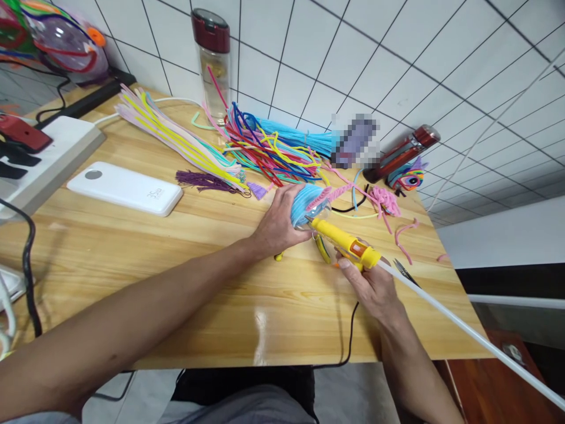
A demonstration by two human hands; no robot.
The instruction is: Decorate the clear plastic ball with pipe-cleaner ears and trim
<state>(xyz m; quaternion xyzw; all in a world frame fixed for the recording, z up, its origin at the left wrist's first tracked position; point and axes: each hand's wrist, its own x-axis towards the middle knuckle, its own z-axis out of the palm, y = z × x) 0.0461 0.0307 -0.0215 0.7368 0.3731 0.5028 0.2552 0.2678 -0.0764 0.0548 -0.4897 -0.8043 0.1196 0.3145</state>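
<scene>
My left hand (pixel 279 222) is wrapped round a clear rounded object (pixel 304 203) partly covered with light blue pipe cleaners, with pink twisted strips on its upper right side. In my right hand (pixel 368 282) is a yellow glue gun (pixel 342 237), its metal tip at the blue-covered object's lower right. A long white glue stick (pixel 450 315) runs out of the gun's back toward the lower right. Yellow-handled pliers (pixel 322 248) lie on the table beneath the gun, partly hidden.
Bundled pipe cleaners (pixel 273 150) lie across the back of the wooden table (pixel 198 318). A white power bank (pixel 126 187) and a power strip (pixel 75 141) are at left. A bottle (pixel 216 65) and a red flask (pixel 404 152) stand behind. Small scissors (pixel 405 272) lie at right.
</scene>
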